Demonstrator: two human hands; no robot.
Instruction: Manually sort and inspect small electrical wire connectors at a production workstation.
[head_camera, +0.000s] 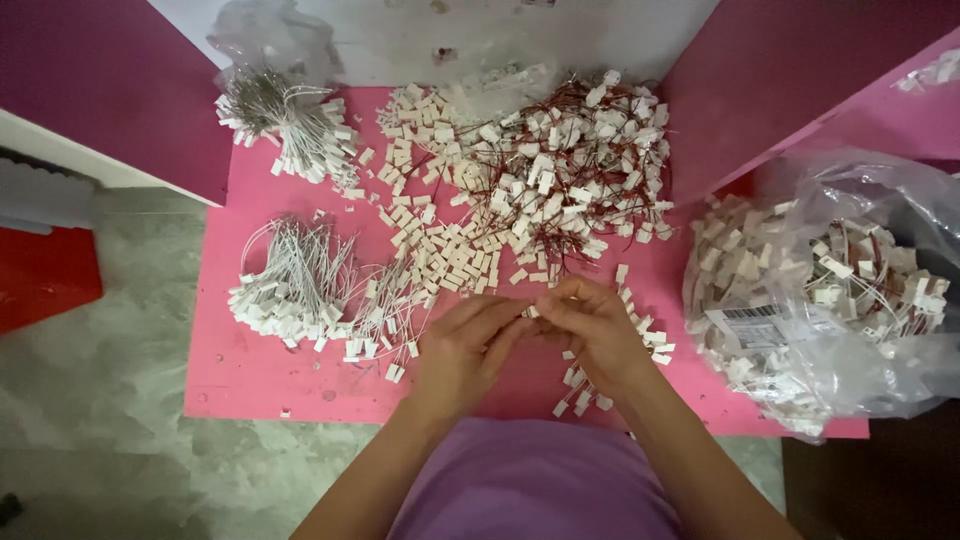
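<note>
Hands meeting at lower centre of frame: left hand (465, 340) and right hand (592, 322), fingertips pinched shut on one small white connector (533, 312) above pink table (240, 370). Best kept pinched close to the body, wire clear of the red-wired pile (560, 165) at upper centre.

Clear plastic bag (850, 330) at right, white rectangular label (752, 327) on it, crumpled clear bag (262, 35) top left
</note>
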